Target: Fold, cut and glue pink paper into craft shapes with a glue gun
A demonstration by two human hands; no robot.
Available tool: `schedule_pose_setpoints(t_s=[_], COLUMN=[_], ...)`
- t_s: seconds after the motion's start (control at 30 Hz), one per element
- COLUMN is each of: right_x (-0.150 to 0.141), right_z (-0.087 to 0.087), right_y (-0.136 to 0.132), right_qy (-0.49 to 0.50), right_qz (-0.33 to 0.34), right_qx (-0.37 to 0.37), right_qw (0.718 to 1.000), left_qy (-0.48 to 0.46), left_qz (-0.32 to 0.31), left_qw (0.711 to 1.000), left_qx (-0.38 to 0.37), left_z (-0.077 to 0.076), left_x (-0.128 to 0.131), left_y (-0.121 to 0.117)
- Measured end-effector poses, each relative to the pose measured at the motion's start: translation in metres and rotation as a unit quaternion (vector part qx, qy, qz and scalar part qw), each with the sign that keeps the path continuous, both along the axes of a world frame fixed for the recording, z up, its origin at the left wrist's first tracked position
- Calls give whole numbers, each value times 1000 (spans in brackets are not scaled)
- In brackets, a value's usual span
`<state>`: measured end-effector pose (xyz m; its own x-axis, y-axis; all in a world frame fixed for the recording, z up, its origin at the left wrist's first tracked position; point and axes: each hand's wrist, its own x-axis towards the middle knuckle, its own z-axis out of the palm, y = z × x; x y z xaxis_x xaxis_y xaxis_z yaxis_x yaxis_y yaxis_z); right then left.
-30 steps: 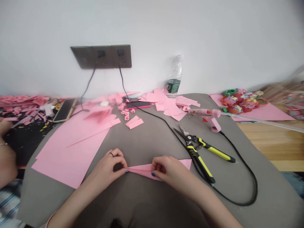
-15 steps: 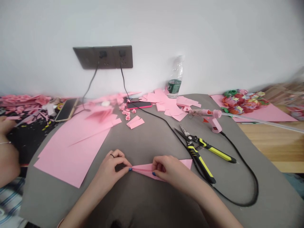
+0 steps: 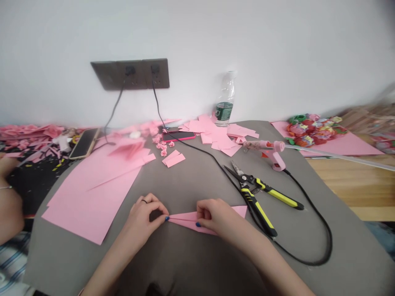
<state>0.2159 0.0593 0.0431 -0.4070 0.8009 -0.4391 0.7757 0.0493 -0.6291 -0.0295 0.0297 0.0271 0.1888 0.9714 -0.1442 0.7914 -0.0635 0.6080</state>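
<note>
A folded piece of pink paper, shaped like a long narrow kite, lies on the grey table in front of me. Its pointed left tip is pinched between the thumb and a finger of my left hand, which wears a dark ring. My right hand rests over the paper's wider part, fingers curled and thumb pressed down on the fold. Part of the paper is hidden under that hand, and its right end sticks out beyond the wrist. Just to the right lie shears with yellow and black handles, blades apart.
A pink glue gun with a trailing black cable stands at right. Large pink sheets lie at left, small pink pieces and a bottle at the back. Another person's arm is at the far left.
The whole view has shifted slightly, so everything sits a little further left. Both hands keep nearly the same hold on the folded paper.
</note>
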Motion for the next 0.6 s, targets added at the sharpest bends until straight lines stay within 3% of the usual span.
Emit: schedule_pose_setpoints(t_s=[0.2,0.33,0.47,0.6], right_x=[-4,-2,8,20], right_z=[6,6,-16,-48], right_y=[-4,-6,-11,-22], right_qy=[-77,-132,-99,-20], right_qz=[-12,-15,32,47], right_qx=[41,98,182,360], right_qw=[996,986,978,932], left_qy=[84,87,55,50], left_qz=[61,58,12,12], left_qw=[995,994,998,999], left_qx=[7,17,2,0], left_z=[-1,1,2,0], left_x=[6,14,21,25], left_y=[-9,-13,-10,-4])
